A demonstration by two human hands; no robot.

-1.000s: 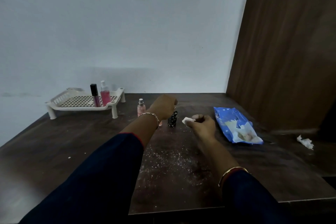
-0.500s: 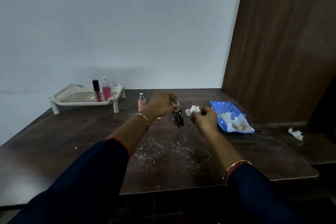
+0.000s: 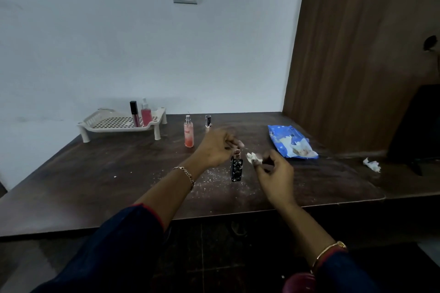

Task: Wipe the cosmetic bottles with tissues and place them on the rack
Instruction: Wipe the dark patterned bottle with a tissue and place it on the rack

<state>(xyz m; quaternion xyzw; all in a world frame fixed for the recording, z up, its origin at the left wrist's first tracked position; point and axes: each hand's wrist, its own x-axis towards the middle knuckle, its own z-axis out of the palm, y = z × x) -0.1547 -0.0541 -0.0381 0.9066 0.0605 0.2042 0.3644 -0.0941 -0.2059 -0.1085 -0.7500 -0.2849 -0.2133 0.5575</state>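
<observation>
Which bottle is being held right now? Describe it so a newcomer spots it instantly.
Start at the dark wooden table and go to its front middle, where the two hands meet. The left hand holds the black speckled bottle by its top, lifted above the table, beside the tissue in the right hand. Unlike the pink spray bottle standing behind, it is dark, squarish and off the table.

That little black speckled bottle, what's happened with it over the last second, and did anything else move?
The left hand has lifted the black speckled bottle off the table; it now hangs by its neck above the dusty patch. The right hand still pinches the tissue beside it. The rack with its two bottles, the pink spray bottle and the blue tissue pack stayed put.
</observation>
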